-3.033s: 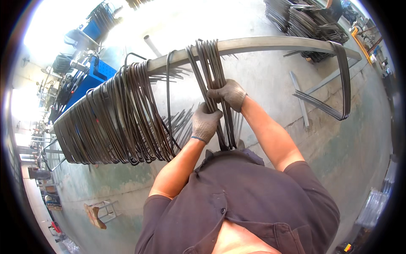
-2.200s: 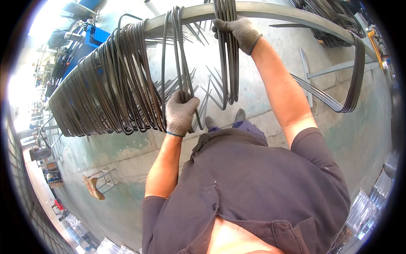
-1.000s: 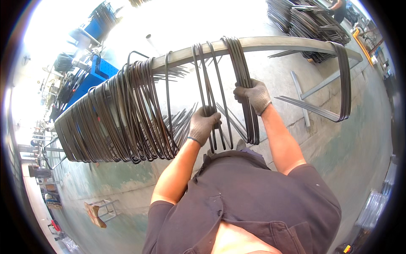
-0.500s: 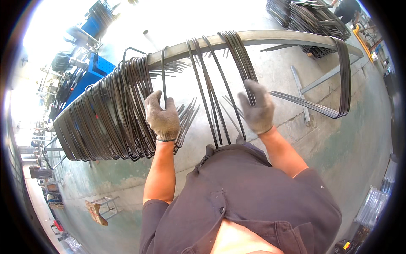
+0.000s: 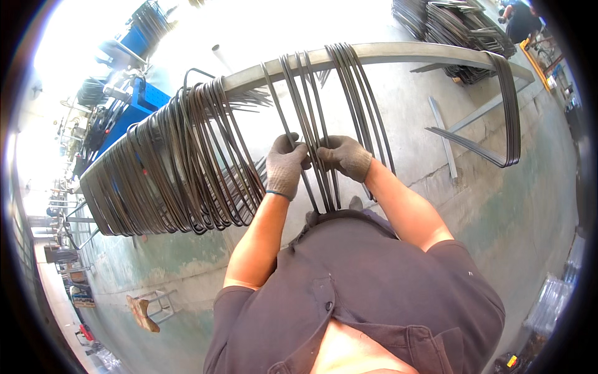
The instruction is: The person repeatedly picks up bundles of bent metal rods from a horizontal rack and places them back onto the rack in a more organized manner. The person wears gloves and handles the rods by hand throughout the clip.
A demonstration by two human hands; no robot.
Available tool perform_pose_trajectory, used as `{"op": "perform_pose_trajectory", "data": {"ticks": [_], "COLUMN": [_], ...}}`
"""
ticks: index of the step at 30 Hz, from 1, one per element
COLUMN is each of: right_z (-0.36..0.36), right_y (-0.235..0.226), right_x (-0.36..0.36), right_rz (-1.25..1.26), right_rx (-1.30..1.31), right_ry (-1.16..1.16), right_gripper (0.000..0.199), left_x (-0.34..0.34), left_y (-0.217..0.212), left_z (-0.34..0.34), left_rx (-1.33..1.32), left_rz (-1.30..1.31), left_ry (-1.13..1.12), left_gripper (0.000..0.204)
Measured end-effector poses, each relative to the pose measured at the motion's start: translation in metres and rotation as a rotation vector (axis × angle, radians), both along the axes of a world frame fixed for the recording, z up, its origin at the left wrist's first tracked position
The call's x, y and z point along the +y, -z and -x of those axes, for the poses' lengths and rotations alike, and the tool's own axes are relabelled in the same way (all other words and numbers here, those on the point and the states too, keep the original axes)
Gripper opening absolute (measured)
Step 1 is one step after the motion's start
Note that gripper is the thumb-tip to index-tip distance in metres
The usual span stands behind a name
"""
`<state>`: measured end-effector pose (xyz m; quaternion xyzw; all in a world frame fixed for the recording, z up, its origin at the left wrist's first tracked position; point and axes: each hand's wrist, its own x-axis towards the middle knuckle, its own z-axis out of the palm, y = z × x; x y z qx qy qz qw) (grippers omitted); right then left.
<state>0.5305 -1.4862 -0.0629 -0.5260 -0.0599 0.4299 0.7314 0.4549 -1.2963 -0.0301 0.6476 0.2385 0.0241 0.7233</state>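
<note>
Bent dark metal rods hang over a long grey metal beam [image 5: 411, 51] in front of me. My left hand [image 5: 286, 165], in a grey glove, is closed around a single rod [image 5: 277, 103] left of the middle. Beside it my right hand [image 5: 349, 157], gloved too, is closed on the small middle group of rods [image 5: 296, 100], its thumb and fingertips pressed against them. Both hands nearly meet at these rods, whose lower ends reach toward my waist. Another group of rods [image 5: 356, 93] hangs just right of my right hand. A dense row of bent rods [image 5: 168, 162] fills the beam's left part.
A bundle of bent rods [image 5: 507, 112] hangs near the beam's right end. Stacked rods [image 5: 467, 37] lie at the far right, near another person [image 5: 522, 22]. Blue equipment [image 5: 146, 96] stands far left. A small stool [image 5: 144, 313] is behind on the left.
Both hands have moved inward to the middle rods and closed on them. The left single rod now slants. My right hand has left the right group, whose rods have spread apart.
</note>
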Motion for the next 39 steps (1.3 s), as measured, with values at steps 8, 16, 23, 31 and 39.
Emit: {"op": "perform_pose_trajectory", "data": {"ticks": [8,16,23,31,39], "right_z": [0.007,0.012,0.039,0.05,0.066], "right_y": [0.01,-0.011,0.025,-0.013,-0.073], "right_x": [0.012,0.006,0.005,0.004,-0.045], "right_rz": [0.061,0.381,0.385,0.711,0.799], "right_rx": [-0.146,-0.384,-0.38,-0.64,-0.979], "right_ry": [0.183,0.056,0.212,0.131,0.262], "right_gripper": [0.023,0.036,0.047,0.045,0.042], "left_x": [-0.018,-0.02,0.001,0.004,-0.021], "left_y": [0.028,0.022,0.03,-0.034,0.0], "left_z": [0.085,0.073,0.027,-0.085,-0.114], "left_rx": [0.337,0.354,0.155,0.058,0.011], "left_rz": [0.049,-0.157,-0.032,-0.025,-0.034], "left_ry": [0.38,0.587,0.308,0.173,0.238], "left_gripper": [0.017,0.025,0.038,0.035,0.022]}}
